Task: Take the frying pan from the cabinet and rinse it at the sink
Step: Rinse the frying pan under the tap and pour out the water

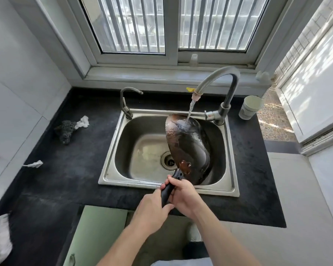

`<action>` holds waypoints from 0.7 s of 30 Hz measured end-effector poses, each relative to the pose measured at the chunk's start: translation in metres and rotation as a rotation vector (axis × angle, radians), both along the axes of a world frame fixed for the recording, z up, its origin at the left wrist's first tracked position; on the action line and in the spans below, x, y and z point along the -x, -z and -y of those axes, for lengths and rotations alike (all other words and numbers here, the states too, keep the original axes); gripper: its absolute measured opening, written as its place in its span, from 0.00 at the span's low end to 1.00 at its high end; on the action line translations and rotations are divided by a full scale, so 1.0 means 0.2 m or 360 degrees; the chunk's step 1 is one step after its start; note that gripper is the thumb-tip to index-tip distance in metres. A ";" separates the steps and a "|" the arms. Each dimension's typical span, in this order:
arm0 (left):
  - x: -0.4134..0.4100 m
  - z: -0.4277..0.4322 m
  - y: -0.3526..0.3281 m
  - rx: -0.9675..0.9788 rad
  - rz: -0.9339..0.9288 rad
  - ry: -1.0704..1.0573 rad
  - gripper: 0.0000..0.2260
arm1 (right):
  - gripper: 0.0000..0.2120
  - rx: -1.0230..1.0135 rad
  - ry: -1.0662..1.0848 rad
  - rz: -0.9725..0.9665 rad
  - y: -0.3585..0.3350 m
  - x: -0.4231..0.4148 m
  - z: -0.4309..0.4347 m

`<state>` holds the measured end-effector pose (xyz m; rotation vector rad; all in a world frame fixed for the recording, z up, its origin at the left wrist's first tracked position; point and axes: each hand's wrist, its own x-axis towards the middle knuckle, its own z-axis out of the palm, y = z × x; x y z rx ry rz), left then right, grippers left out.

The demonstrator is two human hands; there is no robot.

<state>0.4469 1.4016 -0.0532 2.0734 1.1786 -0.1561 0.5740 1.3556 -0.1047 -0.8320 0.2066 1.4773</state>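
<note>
The steel sink is holding the dark, rounded frying pan, tilted on edge under running water; the left hand and right hand are gripping its black handle.

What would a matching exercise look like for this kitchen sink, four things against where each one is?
Things:
1. dark round frying pan
2. white cylindrical cup
3. dark wiry scrubber
4. black pan handle
Places:
A. black counter, left of steel sink
B. gripped by left hand and right hand
C. tilted under running curved grey tap
D. counter, right of that tap
Pairs: 1-C, 2-D, 3-A, 4-B
</note>
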 end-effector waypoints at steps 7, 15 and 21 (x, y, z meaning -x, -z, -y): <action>-0.05 0.02 0.00 -0.0006 -0.0048 -0.0027 0.22 | 0.11 0.0077 -0.0039 0.0049 -0.02 -0.02 0.01; -0.02 0.01 0.03 0.0726 0.0246 -0.0294 0.10 | 0.10 0.0179 -0.0167 0.0492 -0.02 0.01 0.01; 0.03 0.11 0.08 0.1073 0.0434 -0.0603 0.08 | 0.08 0.0245 -0.0403 0.0729 0.03 0.04 0.03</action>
